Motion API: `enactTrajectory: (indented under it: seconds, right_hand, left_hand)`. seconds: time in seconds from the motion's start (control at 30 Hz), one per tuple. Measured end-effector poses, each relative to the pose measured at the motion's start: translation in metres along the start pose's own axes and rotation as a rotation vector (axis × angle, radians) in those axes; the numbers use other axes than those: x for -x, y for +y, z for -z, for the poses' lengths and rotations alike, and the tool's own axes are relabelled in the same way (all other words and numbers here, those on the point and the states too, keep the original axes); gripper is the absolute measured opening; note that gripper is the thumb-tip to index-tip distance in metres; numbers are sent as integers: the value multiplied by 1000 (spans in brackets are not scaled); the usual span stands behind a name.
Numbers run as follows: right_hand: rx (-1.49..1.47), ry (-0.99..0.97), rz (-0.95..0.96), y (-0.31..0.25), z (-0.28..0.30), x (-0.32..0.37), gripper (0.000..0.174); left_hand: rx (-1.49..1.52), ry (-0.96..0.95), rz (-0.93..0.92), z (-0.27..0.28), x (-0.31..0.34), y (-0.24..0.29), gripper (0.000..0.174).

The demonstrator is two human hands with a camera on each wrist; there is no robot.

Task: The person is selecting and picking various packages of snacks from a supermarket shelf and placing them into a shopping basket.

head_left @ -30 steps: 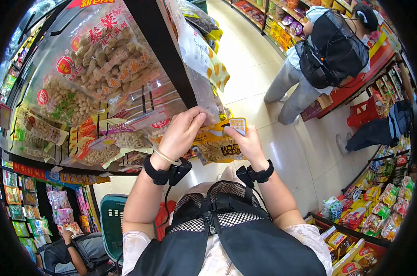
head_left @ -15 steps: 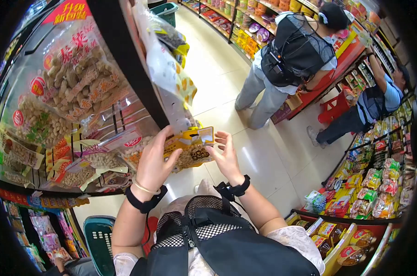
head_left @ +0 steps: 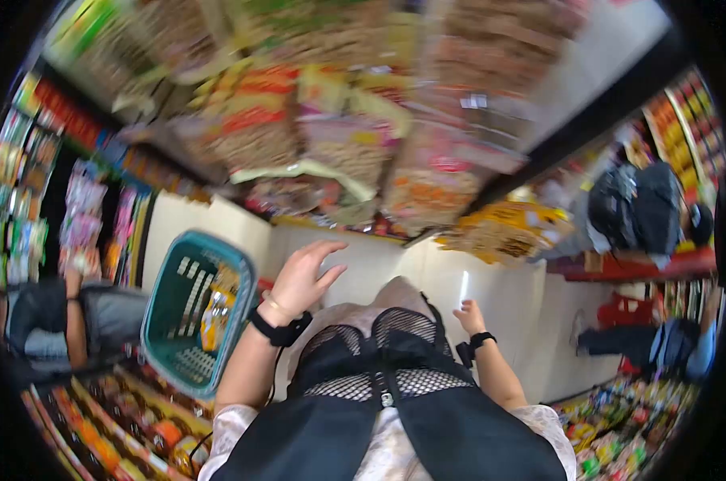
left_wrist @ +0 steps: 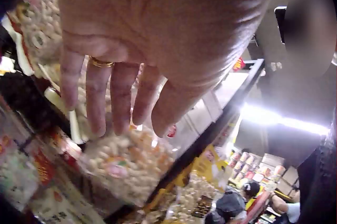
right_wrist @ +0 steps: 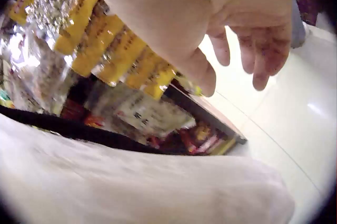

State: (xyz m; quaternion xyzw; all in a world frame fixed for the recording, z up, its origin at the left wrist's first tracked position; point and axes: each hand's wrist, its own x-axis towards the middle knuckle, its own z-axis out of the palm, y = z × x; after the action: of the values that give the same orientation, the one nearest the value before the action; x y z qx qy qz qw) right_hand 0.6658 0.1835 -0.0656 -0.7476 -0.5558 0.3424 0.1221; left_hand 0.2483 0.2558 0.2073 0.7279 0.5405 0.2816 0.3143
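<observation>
My left hand hangs in front of my body in the head view, fingers spread loosely with nothing in them. In the left wrist view the same palm overlaps a bag of peanuts. My right hand is lower at my other side, fingers relaxed and holding nothing. Yellow-topped snack bags hang at the shelf's end, beyond both hands. The right wrist view has a row of these yellow packets beside my thumb. Left of my left hand stands a green basket with a yellow bag inside.
Bagged peanuts fill the rack ahead, blurred. A person with a black backpack stands far right, another person below. Someone's dark, seated-looking figure is beyond the basket. Bottled goods line the lower left.
The right hand pinched a yellow snack bag at the shelf's end; both hands then opened and drew back from it. The head view has swung left, bringing the basket fully into sight.
</observation>
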Motion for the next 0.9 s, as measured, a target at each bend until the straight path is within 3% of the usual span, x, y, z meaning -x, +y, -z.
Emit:
enactTrajectory:
  seconds: [0.03,0.1,0.17,0.2,0.23,0.3,0.33,0.4,0.43,0.5,0.57,0.63,0.7,0.83,0.9]
  right_hand:
    - [-142,-195,-227,24,-7,7,50]
    - [-57,-278,-402,11,-24,32,50]
    - [-52,-316,-400,-4,-51,45,48]
    - [-33,-333,-393,-21,-61,49,48]
    - [-48,-341,-379,-40,-68,51,46]
    - [-52,-350,-378,-75,-87,57,45]
    - [-62,-354,-324,-88,-99,59,42]
    - [-226,-378,-215,-135,-119,58,35]
    - [-215,-381,-225,-158,-125,62,35]
    - [-133,-413,-77,-190,-134,75,33]
    - [-116,-416,-107,-207,-140,89,31]
    - [-5,-399,14,-210,-140,104,30]
    - [4,-370,1,-212,-136,120,29]
    - [20,-345,-199,-202,-125,149,23]
    - [-64,-322,-286,-204,-123,156,23]
  left_hand:
    - [-8,28,53,12,19,-21,33]
    - [-9,72,131,33,61,-67,33]
    - [-24,142,232,51,106,-118,33]
    - [-54,141,384,60,131,-156,34]
    - [-70,183,334,69,150,-175,35]
    - [4,264,629,75,206,-264,35]
    - [12,265,645,78,232,-299,35]
    - [83,335,972,81,274,-358,36]
    - [-42,333,937,82,289,-379,37]
    - [-51,187,1155,80,317,-424,39]
    - [13,152,1174,80,328,-447,43]
    - [4,27,1265,73,326,-466,48]
    - [74,54,1180,54,304,-479,52]
    - [185,40,881,43,263,-500,56]
    - [187,84,894,40,234,-487,57]
